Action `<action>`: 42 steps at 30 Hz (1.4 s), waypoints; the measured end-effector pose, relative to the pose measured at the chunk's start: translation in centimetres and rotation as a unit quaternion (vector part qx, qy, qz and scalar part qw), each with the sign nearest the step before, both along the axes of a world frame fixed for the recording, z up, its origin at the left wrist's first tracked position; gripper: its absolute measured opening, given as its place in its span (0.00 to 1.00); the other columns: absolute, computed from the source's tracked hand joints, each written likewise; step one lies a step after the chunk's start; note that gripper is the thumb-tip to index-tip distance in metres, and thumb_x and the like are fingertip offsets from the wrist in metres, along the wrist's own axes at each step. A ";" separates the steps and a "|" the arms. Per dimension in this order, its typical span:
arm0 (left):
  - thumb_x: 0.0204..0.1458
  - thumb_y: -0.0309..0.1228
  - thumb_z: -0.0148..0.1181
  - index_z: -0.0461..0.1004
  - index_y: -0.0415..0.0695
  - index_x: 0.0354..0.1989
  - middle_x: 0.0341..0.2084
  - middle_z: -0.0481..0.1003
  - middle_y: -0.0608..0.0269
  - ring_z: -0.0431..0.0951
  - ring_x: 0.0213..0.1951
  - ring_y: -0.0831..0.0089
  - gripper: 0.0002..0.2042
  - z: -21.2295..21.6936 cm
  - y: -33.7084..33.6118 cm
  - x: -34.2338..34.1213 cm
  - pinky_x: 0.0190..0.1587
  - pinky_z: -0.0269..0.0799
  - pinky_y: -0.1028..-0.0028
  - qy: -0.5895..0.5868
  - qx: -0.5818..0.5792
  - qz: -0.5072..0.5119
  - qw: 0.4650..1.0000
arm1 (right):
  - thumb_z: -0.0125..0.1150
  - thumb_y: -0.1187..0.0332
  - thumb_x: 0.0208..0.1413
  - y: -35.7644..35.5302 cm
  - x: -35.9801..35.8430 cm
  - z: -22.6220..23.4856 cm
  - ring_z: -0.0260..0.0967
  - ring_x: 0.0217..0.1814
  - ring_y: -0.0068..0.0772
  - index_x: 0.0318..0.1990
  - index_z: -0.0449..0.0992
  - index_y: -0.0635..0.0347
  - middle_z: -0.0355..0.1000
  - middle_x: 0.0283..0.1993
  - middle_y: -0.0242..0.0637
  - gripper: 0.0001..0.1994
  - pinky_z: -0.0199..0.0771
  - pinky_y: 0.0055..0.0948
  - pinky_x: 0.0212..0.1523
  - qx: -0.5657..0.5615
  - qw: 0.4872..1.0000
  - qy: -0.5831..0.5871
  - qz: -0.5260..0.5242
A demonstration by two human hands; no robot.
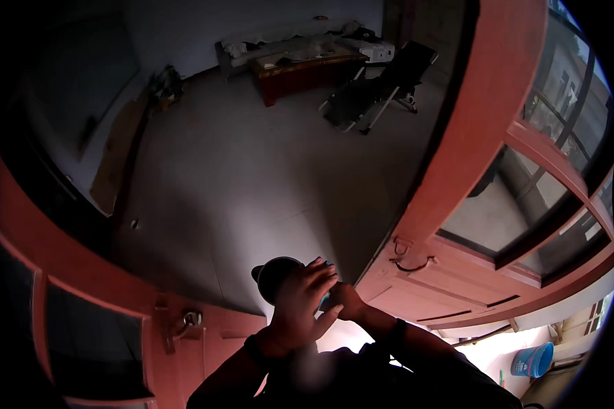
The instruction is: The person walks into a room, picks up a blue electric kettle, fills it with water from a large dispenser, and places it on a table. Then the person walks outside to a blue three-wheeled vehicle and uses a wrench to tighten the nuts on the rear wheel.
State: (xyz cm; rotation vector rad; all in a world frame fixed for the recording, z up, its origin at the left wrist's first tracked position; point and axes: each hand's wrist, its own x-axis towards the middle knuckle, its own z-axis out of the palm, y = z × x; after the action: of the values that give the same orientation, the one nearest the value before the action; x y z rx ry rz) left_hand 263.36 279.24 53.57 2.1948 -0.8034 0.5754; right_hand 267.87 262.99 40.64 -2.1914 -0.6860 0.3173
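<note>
My left hand [299, 303] is raised in front of my chest, its fingers stretched out and the thumb apart. Those fingers lie close against my right hand [348, 303], which is closed. Between the two hands shows a sliver of a small bluish thing [324, 300]; most of it is hidden, so its kind cannot be told. Just beyond my left hand is a dark rounded shape [274, 276] with a small bulge on its left side, too dark to make out. Dark bands circle both wrists.
Red door leaves with glass panes stand on the left [215, 341] and right [450, 170], both with metal handles. Across the tiled floor [252, 170] are a low table [307, 68], a sofa [235, 61], a folding recliner [382, 88] and a potted plant [166, 88]. A blue bucket [532, 360] stands lower right.
</note>
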 end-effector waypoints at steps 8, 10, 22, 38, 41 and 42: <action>0.47 0.33 0.65 0.66 0.35 0.58 0.59 0.67 0.45 0.67 0.62 0.48 0.29 1.4 7.1 21.5 0.62 0.63 0.55 0.019 -0.052 -0.030 0.998 | 0.69 0.61 0.50 7.6 20.4 2.3 0.78 0.48 0.37 0.51 0.75 0.57 0.79 0.44 0.39 0.21 0.75 0.34 0.51 0.108 0.987 0.106 -0.055; 0.46 0.33 0.66 0.65 0.34 0.58 0.60 0.66 0.45 0.67 0.62 0.48 0.30 1.8 8.6 26.3 0.62 0.63 0.55 0.007 -0.060 -0.016 0.998 | 0.70 0.60 0.51 9.4 26.1 2.9 0.78 0.49 0.37 0.52 0.75 0.56 0.79 0.45 0.39 0.22 0.75 0.34 0.51 0.107 0.983 0.131 -0.077; 0.44 0.21 0.57 0.62 0.36 0.62 0.62 0.65 0.44 0.65 0.64 0.50 0.31 -0.3 18.5 56.9 0.66 0.61 0.57 0.079 -0.088 0.119 0.986 | 0.73 0.57 0.50 10.0 60.0 -1.3 0.77 0.48 0.40 0.48 0.79 0.53 0.79 0.46 0.39 0.20 0.76 0.35 0.51 0.123 0.983 0.058 -0.125; 0.60 0.29 0.56 0.61 0.37 0.65 0.60 0.68 0.47 0.69 0.61 0.57 0.25 -17.6 33.6 95.7 0.61 0.66 0.61 0.448 -0.186 0.333 0.809 | 0.67 0.73 0.51 4.8 99.8 -3.7 0.76 0.50 0.36 0.51 0.74 0.60 0.77 0.46 0.39 0.18 0.76 0.33 0.50 0.159 0.944 0.069 -0.282; 0.60 0.33 0.59 0.62 0.37 0.64 0.60 0.68 0.48 0.70 0.61 0.58 0.26 -18.2 33.3 106.5 0.59 0.67 0.61 0.471 -0.148 0.289 0.820 | 0.74 0.79 0.44 5.0 108.1 -1.8 0.70 0.46 0.24 0.48 0.71 0.60 0.72 0.43 0.33 0.23 0.77 0.26 0.44 0.160 0.936 0.087 -0.302; 0.59 0.33 0.59 0.62 0.37 0.64 0.60 0.68 0.49 0.70 0.61 0.58 0.26 -18.0 33.2 110.0 0.59 0.67 0.62 0.466 -0.142 0.277 0.828 | 0.74 0.80 0.44 5.6 110.8 -0.7 0.70 0.47 0.24 0.49 0.71 0.60 0.72 0.45 0.32 0.24 0.77 0.27 0.45 0.284 0.896 0.122 -0.320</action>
State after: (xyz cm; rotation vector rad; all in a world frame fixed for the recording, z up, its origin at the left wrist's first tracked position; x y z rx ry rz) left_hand 373.31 312.49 35.61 2.0401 0.4279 -0.1649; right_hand 378.64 268.63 39.93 -1.6485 0.1065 0.0296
